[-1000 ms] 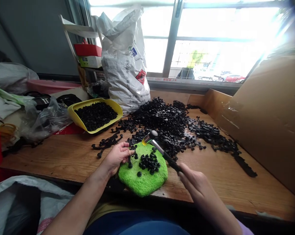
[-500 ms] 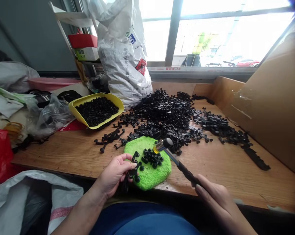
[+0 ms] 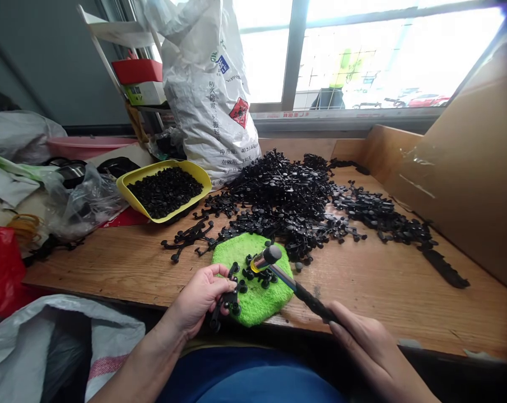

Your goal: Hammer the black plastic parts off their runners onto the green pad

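My left hand pinches a branched black plastic piece with round knobs at its ends, over the near left edge of a green fuzzy pad. My right hand is wrapped round the dark handle of a hammer. Its head, with a black face on top and a yellow face below, is over a small cluster of black knobbed parts on the pad. The head hides part of that cluster, and I cannot tell whether it touches them.
Behind the pad, a heap of black parts spreads over the wooden table. A yellow tray of small black pieces stands left of a white sack. Cardboard lines the right side. A white woven bag hangs at lower left.
The hammer head has moved left and slightly down, now above the middle of the small cluster. My right hand has shifted slightly left; my left hand keeps its grip, nearly still.
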The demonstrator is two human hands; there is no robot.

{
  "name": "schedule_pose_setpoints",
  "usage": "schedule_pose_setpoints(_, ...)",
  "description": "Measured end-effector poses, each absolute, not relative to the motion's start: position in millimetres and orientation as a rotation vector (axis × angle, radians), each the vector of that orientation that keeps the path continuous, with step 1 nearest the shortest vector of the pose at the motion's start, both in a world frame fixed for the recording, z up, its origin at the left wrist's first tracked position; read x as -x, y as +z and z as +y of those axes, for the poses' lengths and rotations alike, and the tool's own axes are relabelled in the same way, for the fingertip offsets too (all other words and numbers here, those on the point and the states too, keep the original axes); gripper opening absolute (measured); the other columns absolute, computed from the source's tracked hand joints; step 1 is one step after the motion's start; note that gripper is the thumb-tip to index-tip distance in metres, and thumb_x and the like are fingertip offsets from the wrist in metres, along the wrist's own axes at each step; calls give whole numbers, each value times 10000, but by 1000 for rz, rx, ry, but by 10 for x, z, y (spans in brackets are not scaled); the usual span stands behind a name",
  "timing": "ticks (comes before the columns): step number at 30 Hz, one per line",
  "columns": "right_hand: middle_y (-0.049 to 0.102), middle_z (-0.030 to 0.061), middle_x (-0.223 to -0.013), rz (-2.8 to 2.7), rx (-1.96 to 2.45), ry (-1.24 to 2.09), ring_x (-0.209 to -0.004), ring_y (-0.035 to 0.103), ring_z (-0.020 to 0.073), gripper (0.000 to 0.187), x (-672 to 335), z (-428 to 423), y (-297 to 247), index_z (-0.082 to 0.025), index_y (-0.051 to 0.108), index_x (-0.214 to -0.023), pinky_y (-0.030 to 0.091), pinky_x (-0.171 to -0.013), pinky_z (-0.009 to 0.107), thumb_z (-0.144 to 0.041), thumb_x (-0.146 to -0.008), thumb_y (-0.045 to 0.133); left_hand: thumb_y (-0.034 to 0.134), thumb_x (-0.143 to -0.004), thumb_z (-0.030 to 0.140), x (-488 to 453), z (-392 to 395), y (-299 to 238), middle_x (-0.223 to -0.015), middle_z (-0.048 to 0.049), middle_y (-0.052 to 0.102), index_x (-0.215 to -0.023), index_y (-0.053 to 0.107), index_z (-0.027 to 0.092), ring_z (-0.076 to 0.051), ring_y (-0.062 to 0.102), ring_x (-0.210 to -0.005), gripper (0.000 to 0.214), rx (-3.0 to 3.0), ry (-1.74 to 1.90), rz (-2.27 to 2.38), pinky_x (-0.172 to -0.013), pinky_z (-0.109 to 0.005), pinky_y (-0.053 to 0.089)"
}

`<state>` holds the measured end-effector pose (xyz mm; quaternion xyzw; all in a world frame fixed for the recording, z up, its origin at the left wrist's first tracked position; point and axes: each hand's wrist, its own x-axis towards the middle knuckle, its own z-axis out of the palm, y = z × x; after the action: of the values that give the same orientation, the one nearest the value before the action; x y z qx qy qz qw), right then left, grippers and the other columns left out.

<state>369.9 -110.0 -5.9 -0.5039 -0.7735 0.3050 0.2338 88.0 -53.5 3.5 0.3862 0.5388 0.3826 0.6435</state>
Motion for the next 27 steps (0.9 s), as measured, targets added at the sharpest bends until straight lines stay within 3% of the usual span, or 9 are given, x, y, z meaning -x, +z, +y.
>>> schedule_pose_setpoints(5,620,20,-745,-2177,1394,755,-625,579,178,157,-3681,-1109,12,-234,473,-999,391,-536,257,-258,-927,336,638,-671,258,-894,-525,39,-516,62,504,-796,436,189,-54,395,-345,248,-933,853,1260,-309,-156,340)
schedule_pose_setpoints(10,608,40,-699,-2086,1286,608,-583,569,189,165,-3655,-1112,70,-239,475,-922,381,-508,271,-268,-918,312,654,-633,255,-912,-518,41,-489,82,465,-737,418,198,-48,358,-329,265,-938,881,1261,-279,-147,317)
schedule_pose_setpoints(15,547,4,-611,-2356,1454,624,-510,523,184,176,-3669,-1098,46,-250,407,-786,304,-477,286,-305,-924,313,637,-635,255,-931,-513,41,-439,92,431,-706,422,198,-42,318,-299,233,-974,891,1275,-266,-139,281)
schedule_pose_setpoints(19,578,33,-709,-2315,1377,596,-590,556,189,182,-3675,-1110,84,-246,392,-813,340,-525,282,-285,-933,261,622,-641,241,-936,-504,31,-445,93,439,-713,409,206,-46,311,-301,227,-982,878,1281,-260,-145,287)
schedule_pose_setpoints(23,537,-2,-591,-2426,1502,556,-509,525,193,195,-3650,-1093,97,-250,396,-787,288,-477,285,-315,-930,281,598,-653,230,-929,-494,32,-431,97,419,-702,402,209,-50,306,-300,203,-1010,854,1300,-256,-149,283)
schedule_pose_setpoints(27,579,10,-702,-2339,1479,588,-602,559,186,168,-3630,-1084,134,-246,404,-839,324,-534,277,-301,-937,278,596,-651,228,-910,-484,17,-429,96,411,-694,402,209,-46,283,-293,198,-1018,846,1314,-253,-148,266)
